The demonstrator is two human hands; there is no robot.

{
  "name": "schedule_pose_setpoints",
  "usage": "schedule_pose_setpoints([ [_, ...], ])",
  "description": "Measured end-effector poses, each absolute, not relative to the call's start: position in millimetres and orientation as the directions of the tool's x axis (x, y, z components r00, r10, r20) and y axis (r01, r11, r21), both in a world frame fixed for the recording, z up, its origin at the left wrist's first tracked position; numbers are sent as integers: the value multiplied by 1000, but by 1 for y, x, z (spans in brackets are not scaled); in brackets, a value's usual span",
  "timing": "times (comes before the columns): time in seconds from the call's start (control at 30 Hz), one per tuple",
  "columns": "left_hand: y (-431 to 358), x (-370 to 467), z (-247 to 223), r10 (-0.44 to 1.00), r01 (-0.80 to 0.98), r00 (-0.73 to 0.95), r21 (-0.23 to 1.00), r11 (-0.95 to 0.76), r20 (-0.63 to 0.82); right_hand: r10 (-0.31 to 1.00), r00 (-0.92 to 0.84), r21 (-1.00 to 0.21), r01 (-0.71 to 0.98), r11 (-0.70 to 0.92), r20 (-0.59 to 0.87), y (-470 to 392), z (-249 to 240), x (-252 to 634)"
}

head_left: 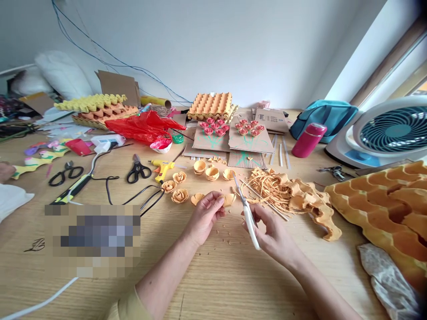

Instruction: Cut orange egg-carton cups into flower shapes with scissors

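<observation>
Between thumb and fingers, my left hand pinches a small orange egg-carton cup. My right hand grips white-handled scissors, their blades pointing up and away, just right of the cup. Beyond my hands stand several cut carton cups in loose rows. To their left lie carton roses with curled petals. A heap of orange carton strips and scraps sits to the right of the scissors. Tiny carton crumbs lie on the wooden table below my hands.
A yellow glue gun and black-handled scissors lie left. Cardboard sheets with red flowers stand behind. Right are a pink bottle, a fan and a large egg tray. Another person's hand shows at the left edge.
</observation>
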State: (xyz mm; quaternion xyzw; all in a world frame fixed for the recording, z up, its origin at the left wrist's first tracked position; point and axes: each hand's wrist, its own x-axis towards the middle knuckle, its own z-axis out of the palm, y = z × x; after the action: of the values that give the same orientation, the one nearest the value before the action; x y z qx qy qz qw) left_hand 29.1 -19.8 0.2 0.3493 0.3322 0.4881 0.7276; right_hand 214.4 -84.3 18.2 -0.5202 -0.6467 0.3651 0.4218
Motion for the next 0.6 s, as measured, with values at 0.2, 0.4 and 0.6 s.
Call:
schedule_pose_setpoints([
  [0.2,-19,26,5,968,-448,234,873,193,-94,948,-126,-771,556,310,291,-81,17,217],
  [0.4,-19,17,14,935,-458,351,863,212,-43,970,-243,-968,248,45,-18,-80,9,219],
  [0.6,-21,17,13,873,-565,488,766,308,10,884,-454,-973,-129,-189,-112,-83,2,217],
])
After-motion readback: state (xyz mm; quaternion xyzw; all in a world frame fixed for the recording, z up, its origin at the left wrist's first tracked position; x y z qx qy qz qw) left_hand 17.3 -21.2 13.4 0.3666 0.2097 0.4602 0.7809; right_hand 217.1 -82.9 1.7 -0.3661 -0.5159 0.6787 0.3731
